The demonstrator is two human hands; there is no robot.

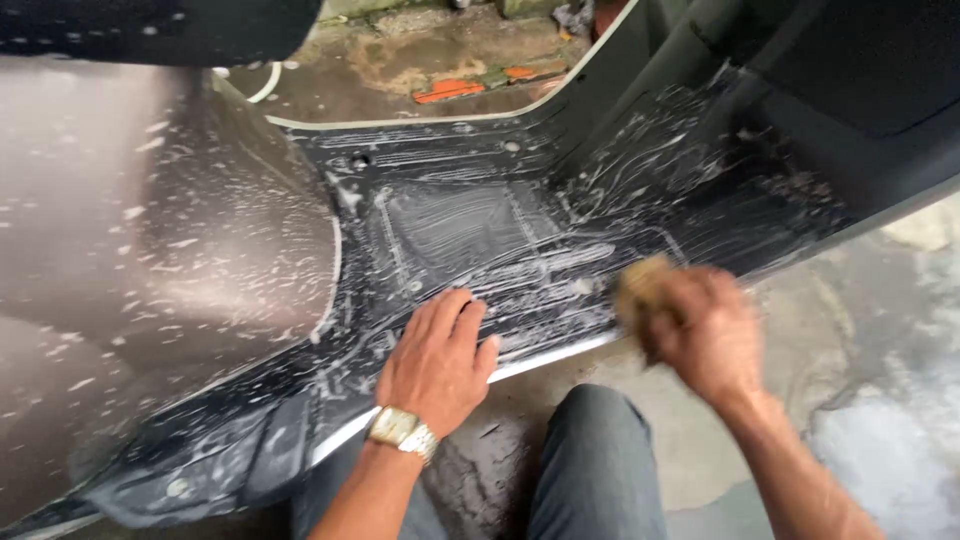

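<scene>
A scooter's black footboard (470,220) is covered in white soap streaks. My left hand (437,362), with a gold wristwatch (402,432) on the wrist, rests flat with fingers apart on the near edge of the footboard. My right hand (702,335) is blurred with motion and grips a tan sponge (637,285) pressed against the footboard's near right edge.
The scooter's brown soapy side panel (150,240) fills the left. The dark front leg shield (800,110) rises at the right. Wet concrete ground (860,400) lies below, with foam at the right. My knee in grey trousers (595,460) is at bottom centre.
</scene>
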